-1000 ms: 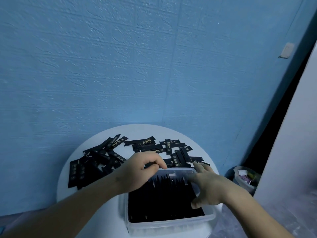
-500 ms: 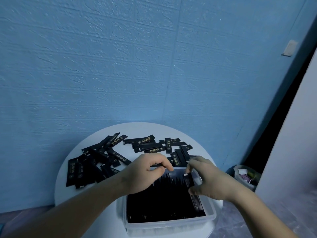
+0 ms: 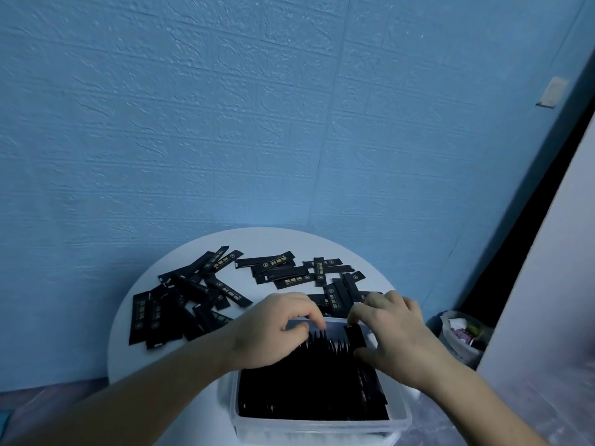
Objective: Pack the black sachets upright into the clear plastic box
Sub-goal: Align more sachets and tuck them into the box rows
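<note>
A clear plastic box (image 3: 322, 428) stands at the near edge of a round white table (image 3: 283, 243), packed with upright black sachets (image 3: 309, 384). My right hand (image 3: 396, 336) pinches one black sachet (image 3: 355, 334) between thumb and fingers at the box's far right corner. My left hand (image 3: 273, 329) hovers over the far left of the box with fingers curled, their tips on the tops of the back row. Several loose black sachets (image 3: 180, 300) lie scattered flat on the table beyond and left of the box.
A blue textured wall rises right behind the table. A small bin lined with a plastic bag (image 3: 463, 336) sits on the floor to the right, beside a pale panel (image 3: 547, 284) and a dark gap.
My right hand went from reaching with open fingers toward the loose sachets to pinching one and bringing it over the box's far right corner. My left hand stayed at the back row.
</note>
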Tool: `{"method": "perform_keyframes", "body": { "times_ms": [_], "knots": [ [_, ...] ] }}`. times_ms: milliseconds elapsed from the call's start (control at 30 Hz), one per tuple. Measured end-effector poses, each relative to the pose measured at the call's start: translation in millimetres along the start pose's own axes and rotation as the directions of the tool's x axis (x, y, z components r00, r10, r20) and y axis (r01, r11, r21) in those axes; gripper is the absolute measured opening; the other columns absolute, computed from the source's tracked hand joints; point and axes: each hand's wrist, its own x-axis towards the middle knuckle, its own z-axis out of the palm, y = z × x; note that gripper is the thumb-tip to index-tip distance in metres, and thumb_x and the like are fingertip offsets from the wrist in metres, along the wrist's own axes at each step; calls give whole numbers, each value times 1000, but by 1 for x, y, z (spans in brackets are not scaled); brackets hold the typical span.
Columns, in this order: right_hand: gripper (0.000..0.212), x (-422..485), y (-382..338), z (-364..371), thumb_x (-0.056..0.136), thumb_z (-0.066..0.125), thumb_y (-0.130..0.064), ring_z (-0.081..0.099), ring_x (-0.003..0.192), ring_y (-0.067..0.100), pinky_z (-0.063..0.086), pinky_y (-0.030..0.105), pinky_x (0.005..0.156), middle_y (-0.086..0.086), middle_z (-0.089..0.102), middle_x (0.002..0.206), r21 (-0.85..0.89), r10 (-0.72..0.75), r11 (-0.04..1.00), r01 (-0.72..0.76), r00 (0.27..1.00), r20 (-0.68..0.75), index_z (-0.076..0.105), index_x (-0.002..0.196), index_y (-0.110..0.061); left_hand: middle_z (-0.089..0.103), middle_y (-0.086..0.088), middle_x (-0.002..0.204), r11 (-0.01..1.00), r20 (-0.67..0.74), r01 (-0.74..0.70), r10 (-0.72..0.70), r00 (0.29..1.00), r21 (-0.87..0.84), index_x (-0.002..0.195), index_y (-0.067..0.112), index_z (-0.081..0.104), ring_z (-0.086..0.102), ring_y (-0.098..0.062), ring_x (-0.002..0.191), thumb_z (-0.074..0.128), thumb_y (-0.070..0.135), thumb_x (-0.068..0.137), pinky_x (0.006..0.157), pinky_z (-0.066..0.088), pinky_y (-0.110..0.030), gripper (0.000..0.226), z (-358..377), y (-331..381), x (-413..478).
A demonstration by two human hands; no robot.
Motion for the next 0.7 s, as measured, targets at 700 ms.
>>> {"method": "perform_keyframes", "body": {
  "times_ms": [700],
  "knots": [
    [12,-26,3,-5,95,51,-31,63,80,10,55,35,79,-13,74,87,424,106,890,-166,981,161,54,97,-42,71,4,104,968,-74,181,-196,978,-176,112,34,70,64,-11,98,48,22,101,91,51,-35,27,4,-5,-4]
  ]
}}
